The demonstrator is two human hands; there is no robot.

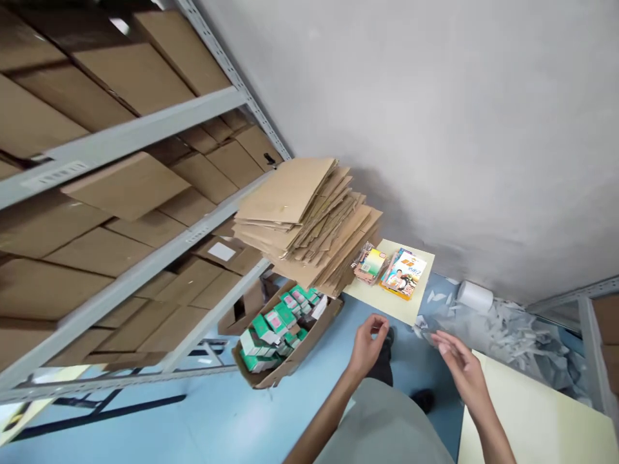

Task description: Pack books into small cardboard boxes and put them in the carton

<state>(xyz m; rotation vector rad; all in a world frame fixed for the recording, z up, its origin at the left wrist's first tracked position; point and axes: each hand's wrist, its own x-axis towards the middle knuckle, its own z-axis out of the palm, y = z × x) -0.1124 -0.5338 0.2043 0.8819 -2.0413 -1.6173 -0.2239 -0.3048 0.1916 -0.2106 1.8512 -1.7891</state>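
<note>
My left hand (368,343) hangs in mid-air above the blue floor, its fingers curled round to the thumb in a loop. Anything between those fingertips is too small to make out. To the right, my right hand (459,364) has thumb and fingers drawn together, pointing left. A greyish, see-through scrap (426,336) shows at its fingertips, though whether it is gripped or lies behind is unclear. Beyond both hands, a pale yellow board (411,312) bears a pile of colourful printed packets (405,274) and a smaller bundle of wrapped packs (370,264).
Flattened cardboard (294,206) is stacked high left of the board. Below it stands an open carton (290,367) of green-and-white boxes. Metal shelving (155,125) with brown boxes fills the left. A white roll (475,296) and paper scraps (512,341) lie by the wall, near another yellow board (532,419).
</note>
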